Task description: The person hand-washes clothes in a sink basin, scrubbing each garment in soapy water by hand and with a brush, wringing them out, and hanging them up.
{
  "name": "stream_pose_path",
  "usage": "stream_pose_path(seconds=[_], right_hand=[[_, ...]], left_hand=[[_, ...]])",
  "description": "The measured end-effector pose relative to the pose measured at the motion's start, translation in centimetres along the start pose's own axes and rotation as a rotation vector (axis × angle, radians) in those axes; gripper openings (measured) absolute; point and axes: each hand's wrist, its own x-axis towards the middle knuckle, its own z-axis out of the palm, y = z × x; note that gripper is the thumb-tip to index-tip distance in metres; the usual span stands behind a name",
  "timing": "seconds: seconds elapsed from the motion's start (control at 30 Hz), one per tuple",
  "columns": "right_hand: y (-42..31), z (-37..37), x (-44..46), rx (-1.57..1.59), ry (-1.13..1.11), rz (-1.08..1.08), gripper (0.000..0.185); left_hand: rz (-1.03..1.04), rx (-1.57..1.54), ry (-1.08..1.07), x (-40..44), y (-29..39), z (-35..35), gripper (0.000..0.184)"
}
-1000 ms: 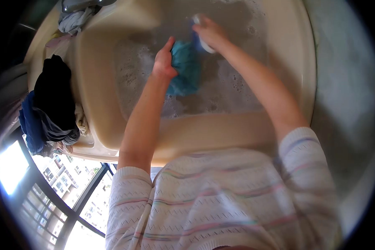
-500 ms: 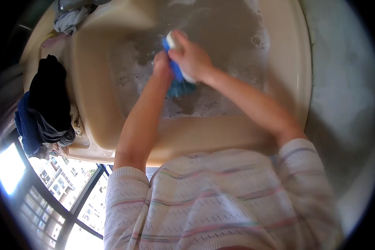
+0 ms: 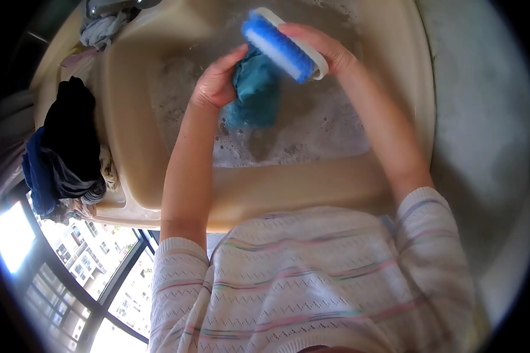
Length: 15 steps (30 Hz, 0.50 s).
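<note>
My right hand [image 3: 321, 47] grips a scrub brush [image 3: 282, 50] with a white body and blue and white bristles, which face down and to the left. My left hand [image 3: 218, 79] is closed on the edge of a wet teal cloth [image 3: 256, 94]. The cloth hangs bunched over the soapy water [image 3: 312, 123], its lower end at the surface. The brush is raised over the cloth's upper right part and overlaps it in view; whether they touch I cannot tell. Both hands are above the beige tub [image 3: 288, 182].
Dark and blue clothes [image 3: 70, 135] lie in a heap on the tub's left ledge. A grey cloth [image 3: 100, 29] sits at the upper left beside a metal fixture. A window [image 3: 118, 276] is at the lower left, and a pale wall [image 3: 483, 117] runs along the right.
The brush has moved up and right, off the cloth, and its bristles now show. My hands have moved apart, and more of the teal cloth has come into view.
</note>
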Motion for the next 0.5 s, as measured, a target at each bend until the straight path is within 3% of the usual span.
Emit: stream_pose_path(seconds=[0.07,0.13,0.17,0.23,0.3,0.4,0.5], right_hand=[[-0.7,0.3,-0.8,0.019,-0.028,-0.013,0.047],[-2.1,-0.5,-1.1,0.084,-0.061,-0.042,0.047],[-2.9,-1.3,-1.0,0.037,-0.032,-0.122,0.059],[-4.4,-2.7,-0.1,0.123,0.076,-0.177,0.037],[-6.2,-3.4,-1.3,0.135,-0.008,-0.210,0.027],[-8.0,-4.4,-3.2,0.076,0.041,-0.234,0.027],[-10.1,-3.8,-5.1,0.011,0.139,-0.230,0.028]], left_hand=[[0.037,0.175,-0.058,-0.8,0.6,-0.8,0.052],[0.004,0.594,-0.086,-1.0,0.7,-2.3,0.060],[-0.010,0.803,-0.099,-1.2,0.8,-2.2,0.063],[-0.180,1.070,-0.044,-1.5,1.0,-1.8,0.062],[-0.379,1.386,-0.022,-1.5,1.5,-2.0,0.055],[-0.240,1.116,0.034,-2.8,2.5,-2.4,0.049],[-0.171,1.017,-0.075,-3.9,3.7,-2.4,0.045]])
